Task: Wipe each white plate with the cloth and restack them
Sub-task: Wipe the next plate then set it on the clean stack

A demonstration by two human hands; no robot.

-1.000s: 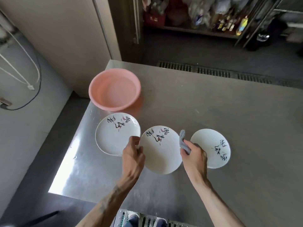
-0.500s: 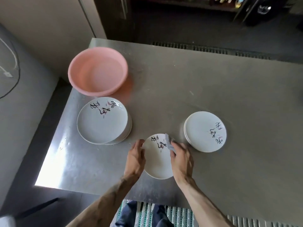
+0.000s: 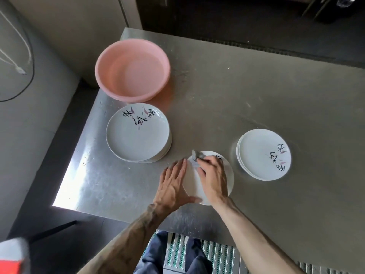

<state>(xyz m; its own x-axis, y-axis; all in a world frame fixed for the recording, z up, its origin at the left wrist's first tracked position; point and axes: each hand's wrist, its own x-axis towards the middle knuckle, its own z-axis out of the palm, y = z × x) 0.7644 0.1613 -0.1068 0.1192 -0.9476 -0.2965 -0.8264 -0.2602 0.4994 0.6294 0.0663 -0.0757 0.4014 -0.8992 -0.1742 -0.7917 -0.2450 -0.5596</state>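
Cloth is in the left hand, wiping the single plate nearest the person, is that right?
No. The head view shows the cloth in the right hand, wiping the single plate nearest the person; the left hand only steadies that plate's edge.

I am seeing a pink basin (image 3: 132, 70) sitting at eleven o'clock on the steel table (image 3: 256, 95), a cable (image 3: 33, 64) hanging at nine and a studded floor mat (image 3: 217, 253) lying at six.
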